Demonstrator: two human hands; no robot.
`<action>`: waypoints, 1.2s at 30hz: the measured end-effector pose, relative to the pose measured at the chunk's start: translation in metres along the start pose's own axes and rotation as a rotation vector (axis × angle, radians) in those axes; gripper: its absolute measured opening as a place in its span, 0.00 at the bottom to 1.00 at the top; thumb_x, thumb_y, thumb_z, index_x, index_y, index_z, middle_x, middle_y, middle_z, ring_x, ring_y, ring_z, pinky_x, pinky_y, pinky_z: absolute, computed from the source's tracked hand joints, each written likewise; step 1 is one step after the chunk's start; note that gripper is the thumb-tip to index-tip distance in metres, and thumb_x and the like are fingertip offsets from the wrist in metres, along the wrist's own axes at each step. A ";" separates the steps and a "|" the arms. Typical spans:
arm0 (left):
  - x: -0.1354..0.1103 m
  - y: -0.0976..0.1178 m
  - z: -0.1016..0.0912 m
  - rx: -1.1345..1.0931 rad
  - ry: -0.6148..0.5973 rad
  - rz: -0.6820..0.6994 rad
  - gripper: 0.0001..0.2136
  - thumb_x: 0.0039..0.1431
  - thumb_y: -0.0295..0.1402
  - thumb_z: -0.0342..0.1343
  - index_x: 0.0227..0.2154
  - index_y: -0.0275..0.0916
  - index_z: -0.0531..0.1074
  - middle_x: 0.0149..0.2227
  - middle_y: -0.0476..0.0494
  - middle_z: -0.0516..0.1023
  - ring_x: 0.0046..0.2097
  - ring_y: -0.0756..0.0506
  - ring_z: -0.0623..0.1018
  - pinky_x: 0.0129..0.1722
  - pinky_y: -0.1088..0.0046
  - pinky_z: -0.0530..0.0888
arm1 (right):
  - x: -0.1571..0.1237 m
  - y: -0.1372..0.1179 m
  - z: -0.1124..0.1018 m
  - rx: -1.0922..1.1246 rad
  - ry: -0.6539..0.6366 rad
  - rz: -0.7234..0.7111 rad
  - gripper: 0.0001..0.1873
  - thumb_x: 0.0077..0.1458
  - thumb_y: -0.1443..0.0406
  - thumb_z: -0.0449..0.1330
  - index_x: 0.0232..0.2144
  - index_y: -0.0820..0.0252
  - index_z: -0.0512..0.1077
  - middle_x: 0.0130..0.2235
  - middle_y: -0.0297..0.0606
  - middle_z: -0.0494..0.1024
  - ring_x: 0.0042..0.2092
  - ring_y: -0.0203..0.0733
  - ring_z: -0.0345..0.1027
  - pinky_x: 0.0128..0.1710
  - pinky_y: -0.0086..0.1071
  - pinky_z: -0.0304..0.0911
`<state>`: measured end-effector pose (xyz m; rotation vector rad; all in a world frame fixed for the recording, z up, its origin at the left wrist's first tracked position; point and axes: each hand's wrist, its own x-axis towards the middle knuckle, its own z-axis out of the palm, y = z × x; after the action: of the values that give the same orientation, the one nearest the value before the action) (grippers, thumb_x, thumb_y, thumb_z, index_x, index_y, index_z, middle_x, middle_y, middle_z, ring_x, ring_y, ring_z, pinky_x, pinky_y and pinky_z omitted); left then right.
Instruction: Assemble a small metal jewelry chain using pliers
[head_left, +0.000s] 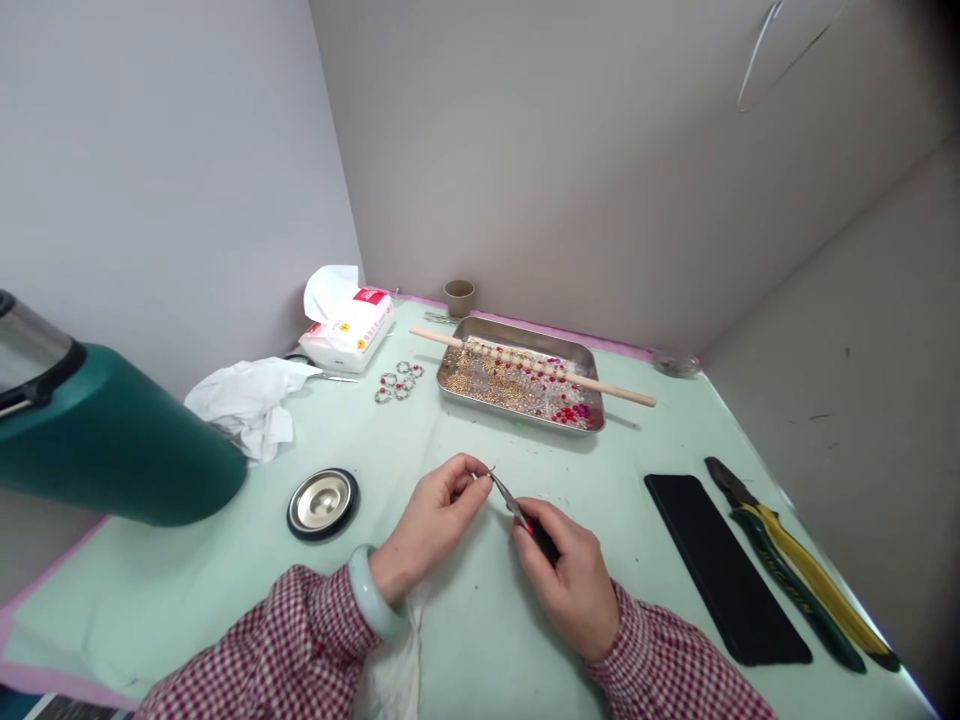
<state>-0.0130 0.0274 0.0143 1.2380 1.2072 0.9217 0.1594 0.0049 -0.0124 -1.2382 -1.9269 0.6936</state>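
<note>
My right hand [568, 570] is wrapped round the dark handles of small long-nose pliers [510, 500]. The pliers' narrow tip points up and left, meeting the fingertips of my left hand [439, 515]. Thumb and forefinger of that left hand are pinched together on a thin wire-like piece whose shape is too small to make out. Beyond the hands, a metal tray [517, 412] holds gold, clear and red beads. A wooden rod [619, 391] wound with beaded wire lies across it. Several small beaded rings [397, 383] lie left of the tray.
On the left stand a green bottle [127, 440] and a round lid [323, 503]. Crumpled tissue [251, 400] and a tissue pack [349, 335] lie behind them. To the right are a black phone-like slab [724, 565] and large yellow-green pliers [795, 560]. A small cup [459, 298] stands at the back.
</note>
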 end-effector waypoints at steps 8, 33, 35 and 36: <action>-0.001 -0.005 -0.001 0.160 0.080 0.132 0.08 0.58 0.36 0.50 0.30 0.37 0.68 0.23 0.52 0.64 0.27 0.50 0.64 0.28 0.75 0.61 | -0.001 -0.002 0.000 0.083 -0.032 0.049 0.10 0.57 0.66 0.52 0.40 0.60 0.69 0.32 0.37 0.74 0.32 0.39 0.67 0.33 0.31 0.63; 0.000 -0.006 0.001 -0.622 -0.252 -0.168 0.10 0.57 0.38 0.53 0.29 0.39 0.60 0.15 0.60 0.49 0.18 0.55 0.45 0.16 0.79 0.46 | -0.001 0.000 0.004 -0.011 0.059 -0.113 0.10 0.56 0.70 0.52 0.41 0.60 0.67 0.34 0.39 0.74 0.34 0.39 0.68 0.34 0.32 0.64; 0.000 -0.006 0.000 -0.662 -0.296 -0.184 0.09 0.58 0.37 0.52 0.30 0.40 0.60 0.15 0.60 0.49 0.18 0.55 0.45 0.16 0.79 0.46 | -0.001 0.000 0.004 -0.004 0.049 -0.112 0.11 0.56 0.70 0.52 0.42 0.60 0.67 0.34 0.39 0.74 0.34 0.39 0.68 0.34 0.32 0.64; -0.001 -0.006 0.000 -0.655 -0.299 -0.183 0.08 0.58 0.37 0.52 0.30 0.40 0.60 0.15 0.60 0.48 0.18 0.55 0.45 0.16 0.79 0.46 | -0.001 0.000 0.004 -0.001 0.046 -0.108 0.11 0.56 0.70 0.52 0.42 0.60 0.67 0.34 0.39 0.74 0.34 0.39 0.68 0.34 0.32 0.64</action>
<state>-0.0140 0.0261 0.0089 0.6913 0.6811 0.8610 0.1563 0.0041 -0.0148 -1.1318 -1.9410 0.6038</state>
